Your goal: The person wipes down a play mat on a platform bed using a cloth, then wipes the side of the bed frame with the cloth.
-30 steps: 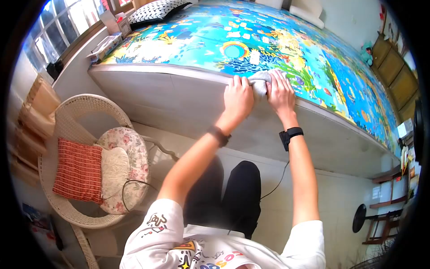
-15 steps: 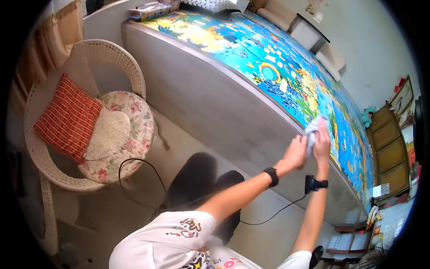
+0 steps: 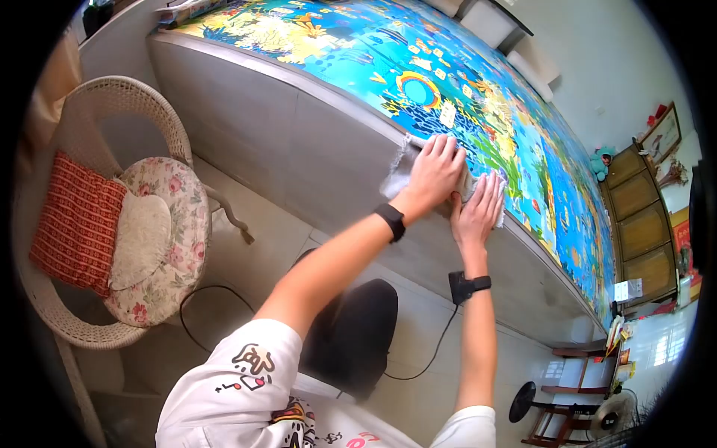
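A greyish-white cloth (image 3: 400, 170) with a frayed rim lies draped over the front edge of a raised platform (image 3: 299, 112). My left hand (image 3: 435, 173) grips the cloth at that edge, its fingers together and bent over it. Close beside it, my right hand (image 3: 478, 213) holds the cloth's other end, fingers long and pressed down, the thumb toward the left hand. Under the fingers, part of the cloth is hidden. The platform's top carries a blue mat (image 3: 358, 75) printed with an undersea scene.
On the left stands a wicker chair (image 3: 134, 89) with a floral seat and a red cushion (image 3: 78, 224). A black cable (image 3: 441, 351) hangs from the right wrist's band. A fan (image 3: 614, 414) is at the lower right, and a wooden cabinet (image 3: 635, 216) stands farther back.
Both hands have come left and nearer with the cloth. It was bunched between them and now spreads over the platform's edge. The view has shifted too.
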{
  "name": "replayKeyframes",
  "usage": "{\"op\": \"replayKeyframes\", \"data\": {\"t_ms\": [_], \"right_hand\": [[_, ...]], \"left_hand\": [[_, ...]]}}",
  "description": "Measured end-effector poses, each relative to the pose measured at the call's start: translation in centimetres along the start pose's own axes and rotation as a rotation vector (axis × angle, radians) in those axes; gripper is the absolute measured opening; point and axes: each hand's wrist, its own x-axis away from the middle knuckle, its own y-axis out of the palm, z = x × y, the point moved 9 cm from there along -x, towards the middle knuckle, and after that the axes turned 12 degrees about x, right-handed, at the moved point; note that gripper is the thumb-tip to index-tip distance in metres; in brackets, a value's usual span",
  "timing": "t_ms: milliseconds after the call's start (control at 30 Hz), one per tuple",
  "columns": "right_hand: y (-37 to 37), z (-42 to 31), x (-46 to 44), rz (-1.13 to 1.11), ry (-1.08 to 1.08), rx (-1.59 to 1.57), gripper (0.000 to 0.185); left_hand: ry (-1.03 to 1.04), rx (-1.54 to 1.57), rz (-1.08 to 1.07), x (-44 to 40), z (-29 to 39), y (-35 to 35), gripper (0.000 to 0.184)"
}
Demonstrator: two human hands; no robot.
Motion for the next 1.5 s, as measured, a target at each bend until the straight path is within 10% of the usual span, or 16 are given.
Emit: {"op": "replayKeyframes", "data": {"t_ms": [467,767,1500], "right_hand": [[1.3,0.1,-0.6,0.172,-0.045,0.066,0.070],[-0.1,-0.3,-0.7,0.074,-0.023,-0.089,0.070],[0.5,-31.2,-14.1,0.298,-0.377,-0.070,0.069]], "left_hand": [[0.273,0.095,0.216,2.3,-0.7,0.5,0.029],[0.454,0.012,-0.120,3.7,-1.6,-0.4,0.057],[0.135,-0.321,0.034,5.0,-26.1,-19.5,0.065]]}}
